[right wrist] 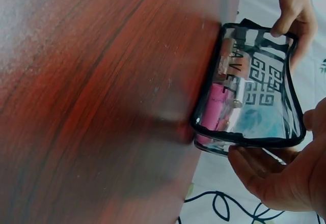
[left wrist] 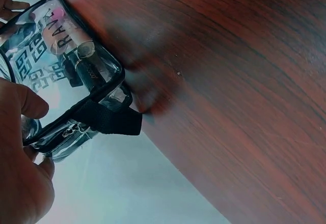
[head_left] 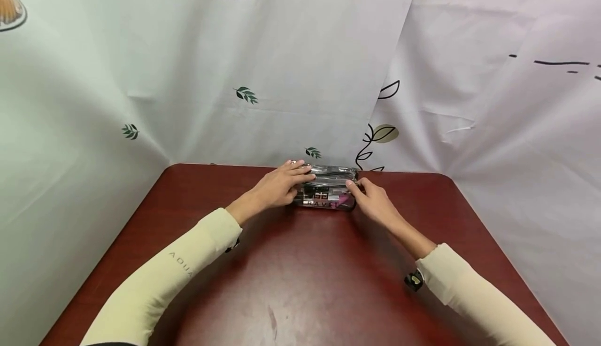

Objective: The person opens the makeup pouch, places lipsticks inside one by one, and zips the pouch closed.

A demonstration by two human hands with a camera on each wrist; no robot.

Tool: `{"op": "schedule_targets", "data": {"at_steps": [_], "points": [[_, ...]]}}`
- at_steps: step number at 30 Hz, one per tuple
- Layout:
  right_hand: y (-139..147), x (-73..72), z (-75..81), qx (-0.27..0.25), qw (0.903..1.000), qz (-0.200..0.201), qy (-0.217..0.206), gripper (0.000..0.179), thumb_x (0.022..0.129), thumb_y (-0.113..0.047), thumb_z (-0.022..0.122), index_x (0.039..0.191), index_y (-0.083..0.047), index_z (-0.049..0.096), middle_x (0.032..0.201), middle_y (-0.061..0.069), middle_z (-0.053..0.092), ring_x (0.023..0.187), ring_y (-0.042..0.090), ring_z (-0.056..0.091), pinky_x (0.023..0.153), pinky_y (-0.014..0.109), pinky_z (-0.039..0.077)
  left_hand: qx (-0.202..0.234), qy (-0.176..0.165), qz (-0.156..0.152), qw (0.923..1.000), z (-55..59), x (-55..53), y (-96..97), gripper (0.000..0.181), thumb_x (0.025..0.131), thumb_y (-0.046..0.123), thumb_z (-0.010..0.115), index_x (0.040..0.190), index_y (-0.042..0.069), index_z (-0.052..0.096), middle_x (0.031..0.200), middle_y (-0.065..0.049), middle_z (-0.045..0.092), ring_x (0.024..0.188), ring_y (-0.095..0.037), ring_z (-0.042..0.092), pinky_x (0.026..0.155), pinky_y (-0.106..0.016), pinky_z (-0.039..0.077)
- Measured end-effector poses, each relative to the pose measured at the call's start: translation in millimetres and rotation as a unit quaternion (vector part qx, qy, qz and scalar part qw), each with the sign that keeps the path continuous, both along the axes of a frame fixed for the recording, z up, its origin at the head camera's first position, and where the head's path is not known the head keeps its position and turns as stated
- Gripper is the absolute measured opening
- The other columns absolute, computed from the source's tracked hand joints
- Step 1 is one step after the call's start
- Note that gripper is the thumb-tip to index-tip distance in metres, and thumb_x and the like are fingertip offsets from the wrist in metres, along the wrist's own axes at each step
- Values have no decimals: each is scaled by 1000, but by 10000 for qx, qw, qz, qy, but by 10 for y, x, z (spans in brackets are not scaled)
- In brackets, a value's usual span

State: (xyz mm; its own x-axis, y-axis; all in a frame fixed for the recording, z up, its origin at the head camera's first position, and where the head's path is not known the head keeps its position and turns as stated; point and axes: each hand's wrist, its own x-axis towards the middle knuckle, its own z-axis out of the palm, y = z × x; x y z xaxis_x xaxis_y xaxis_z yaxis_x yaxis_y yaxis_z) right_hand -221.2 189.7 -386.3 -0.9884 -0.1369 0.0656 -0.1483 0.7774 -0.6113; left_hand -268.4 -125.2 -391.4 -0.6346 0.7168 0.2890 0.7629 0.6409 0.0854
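Note:
A clear zip pouch (head_left: 324, 183) with black piping and dark lettering stands at the far side of the table. Through its plastic a bright pink tube (right wrist: 212, 107) and, in the left wrist view, a dark cylindrical item (left wrist: 90, 74) show, along with other small items. My left hand (head_left: 278, 185) holds the pouch's left end, thumb on the front and fingers behind. At the right end my right hand (head_left: 377, 204) grips the upper corner by the zip edge. A black fabric tab (left wrist: 114, 119) and a metal zip pull (left wrist: 73, 129) show at the left end.
The pouch stands on a glossy red-brown wooden table (head_left: 300, 278), close to its back edge. White printed cloth (head_left: 291, 69) hangs behind and at both sides. A black looped line (right wrist: 224, 203) shows beyond the table edge in the right wrist view.

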Motion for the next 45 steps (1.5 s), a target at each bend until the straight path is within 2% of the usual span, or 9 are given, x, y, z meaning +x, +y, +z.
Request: {"op": "schedule_targets", "data": {"at_steps": [3,7,13,22,30,37,41,45], "points": [[4,-3,-3,-57,10000,4,-38,66,116,-67,45,133,-6,67,115,15,73,103,30,65,89,45,50,38,-22,29,10000,-3,11,1,59,103,1,65,160,14,66,170,-12,59,165,-36,47,140,-53,28],[14,-18,-4,-164,9998,-12,-96,71,115,-70,44,139,-7,66,131,18,75,114,34,68,97,51,52,72,15,67,10000,-4,13,1,60,102,0,65,160,14,66,170,-11,59,165,-35,48,141,-52,28],[34,-46,-34,-203,9995,15,-232,75,115,-71,44,147,-6,63,145,21,72,128,39,68,106,58,53,19,154,56,9999,-29,23,12,60,101,1,67,159,13,67,169,-11,60,164,-37,50,138,-55,33],[49,-93,-25,-236,9995,-14,-232,74,115,-71,44,146,-6,64,142,21,73,130,39,68,111,59,52,26,217,156,9996,-41,22,41,60,101,2,66,161,13,66,169,-12,60,165,-37,49,138,-54,33],[48,-107,-46,-322,9991,3,-279,75,114,-72,45,146,-8,65,141,20,74,130,37,69,109,57,53,-4,315,213,9993,-71,30,37,57,104,3,65,160,14,67,167,-11,62,164,-36,50,137,-55,36],[39,-128,-33,-310,9989,25,-351,76,114,-72,44,147,-7,64,142,21,73,130,38,68,110,59,53,-43,310,269,9991,-53,49,29,56,106,5,63,161,14,66,168,-11,61,164,-36,49,137,-55,35],[37,-138,-13,-257,9989,-13,-383,77,114,-72,44,149,-6,63,144,22,72,132,40,68,110,59,53,-91,336,272,9990,-39,54,32,58,104,6,67,161,14,65,169,-12,61,164,-37,49,136,-56,36],[41,-151,-4,-229,9988,-44,-441,78,114,-72,44,150,-6,63,145,22,72,134,40,67,112,60,52,-186,207,317,9991,-29,60,33,63,102,9,68,164,15,62,171,-11,58,166,-36,46,138,-56,34]]}}
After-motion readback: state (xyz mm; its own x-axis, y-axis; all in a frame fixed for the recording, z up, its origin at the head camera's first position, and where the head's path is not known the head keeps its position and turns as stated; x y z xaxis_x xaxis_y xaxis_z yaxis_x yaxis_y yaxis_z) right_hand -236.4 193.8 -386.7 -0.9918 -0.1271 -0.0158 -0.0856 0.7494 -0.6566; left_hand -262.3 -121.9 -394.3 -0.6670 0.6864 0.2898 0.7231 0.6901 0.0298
